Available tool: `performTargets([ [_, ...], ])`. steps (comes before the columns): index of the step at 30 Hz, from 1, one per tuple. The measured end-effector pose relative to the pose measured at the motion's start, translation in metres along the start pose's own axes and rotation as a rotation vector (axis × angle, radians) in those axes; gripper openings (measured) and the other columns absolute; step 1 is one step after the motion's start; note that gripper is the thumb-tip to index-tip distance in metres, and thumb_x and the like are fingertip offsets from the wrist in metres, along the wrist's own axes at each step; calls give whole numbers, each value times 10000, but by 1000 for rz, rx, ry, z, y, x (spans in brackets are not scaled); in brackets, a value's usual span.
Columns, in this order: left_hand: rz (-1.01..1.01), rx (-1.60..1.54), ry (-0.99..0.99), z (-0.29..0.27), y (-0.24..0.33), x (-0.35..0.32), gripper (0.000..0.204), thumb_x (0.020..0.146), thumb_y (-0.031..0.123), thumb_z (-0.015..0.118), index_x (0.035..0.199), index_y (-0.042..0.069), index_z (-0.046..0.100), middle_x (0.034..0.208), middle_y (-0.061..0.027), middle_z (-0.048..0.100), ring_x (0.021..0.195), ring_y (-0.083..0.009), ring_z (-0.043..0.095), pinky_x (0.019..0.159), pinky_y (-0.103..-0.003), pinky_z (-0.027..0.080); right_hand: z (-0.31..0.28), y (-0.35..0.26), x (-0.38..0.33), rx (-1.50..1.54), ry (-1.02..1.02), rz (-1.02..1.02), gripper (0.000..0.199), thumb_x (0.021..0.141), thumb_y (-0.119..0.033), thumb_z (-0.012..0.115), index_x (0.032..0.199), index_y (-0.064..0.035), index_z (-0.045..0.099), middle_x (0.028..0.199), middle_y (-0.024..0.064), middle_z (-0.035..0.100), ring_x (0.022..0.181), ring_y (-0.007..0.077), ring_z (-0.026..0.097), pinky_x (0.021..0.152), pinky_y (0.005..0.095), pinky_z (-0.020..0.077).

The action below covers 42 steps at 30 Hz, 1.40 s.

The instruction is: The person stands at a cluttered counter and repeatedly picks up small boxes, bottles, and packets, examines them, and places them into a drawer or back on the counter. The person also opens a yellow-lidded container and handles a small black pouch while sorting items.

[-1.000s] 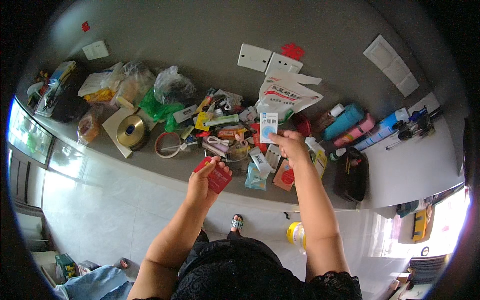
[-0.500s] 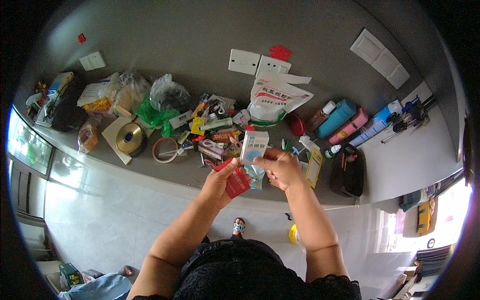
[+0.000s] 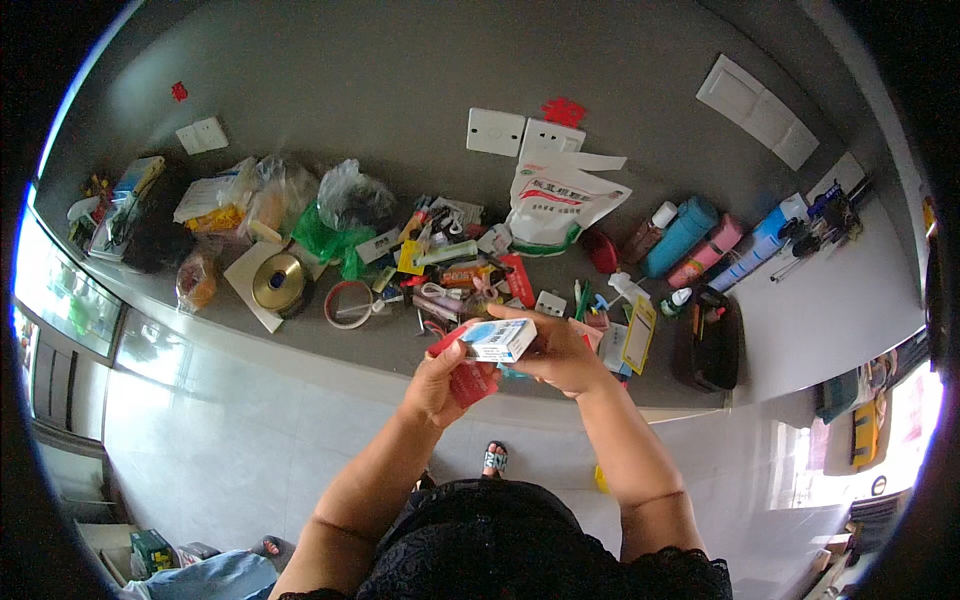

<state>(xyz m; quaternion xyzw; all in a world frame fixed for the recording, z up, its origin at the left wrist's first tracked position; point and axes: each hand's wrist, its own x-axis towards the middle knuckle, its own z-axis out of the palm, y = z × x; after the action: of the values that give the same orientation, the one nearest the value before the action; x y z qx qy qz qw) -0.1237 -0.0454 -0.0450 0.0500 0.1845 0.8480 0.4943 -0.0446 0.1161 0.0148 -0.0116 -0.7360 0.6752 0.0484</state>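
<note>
Between my two hands, a small white and blue carton point(image 3: 503, 341) lies tilted with its narrow end turned to the right. My right hand point(image 3: 566, 358) grips it from the right, the fingers partly hidden behind it. My left hand point(image 3: 434, 386) is closed on a red packet point(image 3: 473, 383) with pale print, and its thumb reaches the left end of the carton. Whether the left thumb presses on the carton, I cannot tell. Just beyond the hands lie a white plug adapter point(image 3: 550, 304) and a heap of small items with a white cable point(image 3: 440, 291).
On the counter stand a large white pouch point(image 3: 562, 205), a blue bottle point(image 3: 680, 237), a pink bottle point(image 3: 706, 252) and a black basket point(image 3: 707, 350). To the left are tape rolls point(image 3: 279, 282) and plastic bags point(image 3: 355, 198). Another person's jeans-clad leg point(image 3: 225, 580) shows at lower left.
The carton has tipped from upright to nearly flat and come down toward my left hand. My right hand has turned with it. The red packet stays in my left hand.
</note>
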Motion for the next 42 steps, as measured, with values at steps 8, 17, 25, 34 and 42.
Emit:
performTargets([
  [8, 161, 258, 86, 9, 9, -11, 593, 703, 48, 728, 1229, 32, 456, 1063, -97, 593, 948, -228, 598, 780, -362, 530, 3, -14, -18, 506, 210, 405, 389, 792, -158, 536, 1163, -46, 566, 808, 61, 609, 561, 114, 550, 390, 219, 441],
  [17, 221, 520, 134, 11, 14, -15, 529, 696, -34, 711, 1180, 14, 506, 1031, -90, 616, 922, -179, 603, 762, -337, 532, 1, -24, -17, 204, 220, 494, 385, 760, -78, 479, 1126, -7, 578, 854, 109, 639, 636, 157, 628, 513, 265, 541],
  [25, 98, 172, 83, -10, 12, -18, 674, 665, 248, 780, 1226, 58, 456, 1050, -89, 598, 898, -216, 609, 760, -390, 521, 25, -43, -12, 369, 246, 428, 452, 734, -32, 412, 1164, 19, 538, 825, 103, 626, 568, 162, 606, 498, 265, 535],
  [34, 109, 135, -42, -15, 18, -18, 657, 690, 194, 758, 1250, 87, 433, 1095, -87, 580, 992, -236, 584, 813, -401, 514, 39, -47, -11, 273, 149, 362, 361, 878, -257, 535, 1174, -51, 538, 880, 61, 616, 658, 114, 599, 524, 232, 524],
  [42, 54, -40, -101, -22, 15, -16, 666, 708, 170, 741, 1280, 95, 409, 1144, -100, 557, 1032, -257, 563, 819, -417, 513, 44, -46, -13, -43, 166, 27, 352, 862, -127, 552, 1181, -11, 463, 935, 70, 602, 748, 150, 616, 597, 252, 521],
])
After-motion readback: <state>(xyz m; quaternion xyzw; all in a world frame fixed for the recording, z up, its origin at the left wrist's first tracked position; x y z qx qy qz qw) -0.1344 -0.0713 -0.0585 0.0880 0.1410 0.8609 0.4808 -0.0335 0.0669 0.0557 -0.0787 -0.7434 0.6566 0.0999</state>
